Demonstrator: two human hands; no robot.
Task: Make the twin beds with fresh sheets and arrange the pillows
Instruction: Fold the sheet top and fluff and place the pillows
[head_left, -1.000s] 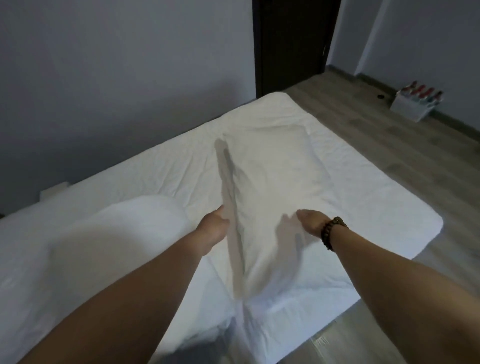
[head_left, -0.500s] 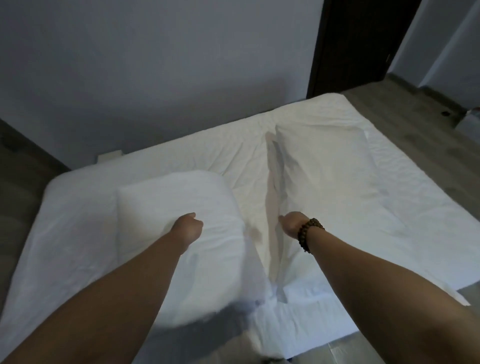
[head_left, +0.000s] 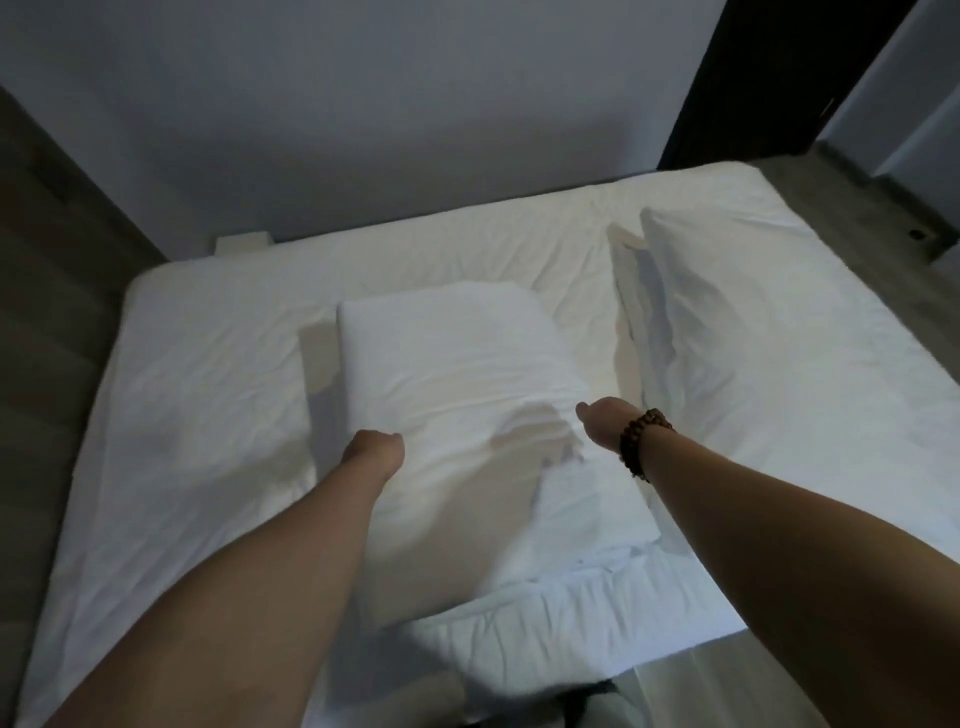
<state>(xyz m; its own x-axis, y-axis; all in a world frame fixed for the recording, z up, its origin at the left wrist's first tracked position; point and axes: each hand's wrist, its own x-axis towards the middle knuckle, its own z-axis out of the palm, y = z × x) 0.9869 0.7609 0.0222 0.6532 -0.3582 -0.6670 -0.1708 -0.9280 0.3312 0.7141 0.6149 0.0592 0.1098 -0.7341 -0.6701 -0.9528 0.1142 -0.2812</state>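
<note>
The step in hand seems to be setting the nearer pillow, which lies in the middle part of the bed, with its near end reaching the near edge. The left hand is at the pillow's left side. The right hand, with a bead bracelet on the wrist, is at its right side. The fingers of both are hidden, so it cannot be told whether they grip the cover or only press on it. To do this well, the person should probably move both sides equally, so that the pillow does not turn, and bring it in line with the second pillow toward the far right corner. The nearer pillow is white, plump, lightly wrinkled, and lies somewhat crooked to the bed's edges. The sheet beyond it shows creases toward the far edge.
</note>
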